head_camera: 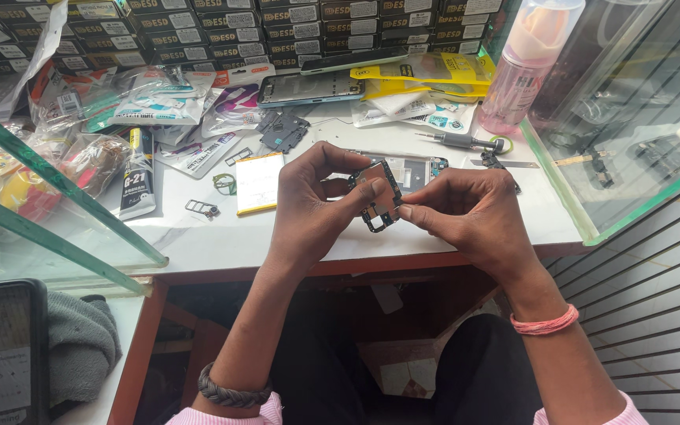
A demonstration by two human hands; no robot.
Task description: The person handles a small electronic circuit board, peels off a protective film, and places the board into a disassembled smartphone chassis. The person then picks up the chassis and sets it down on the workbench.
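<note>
Hands meet above the white surface [222,236]; left hand [312,201] and right hand [466,208] both pinch the small black rectangular circuit board [377,197], fingertips closed on its edges; too much squeeze might flex it, or it may slip onto the opened phone [415,167] below.

A small dark circuit board [378,198] with cut-out openings and a brownish shielded patch is held tilted, lifted just above the near edge of the white table [222,236], and pinched between the left hand [312,206] and the right hand [466,211].
</note>
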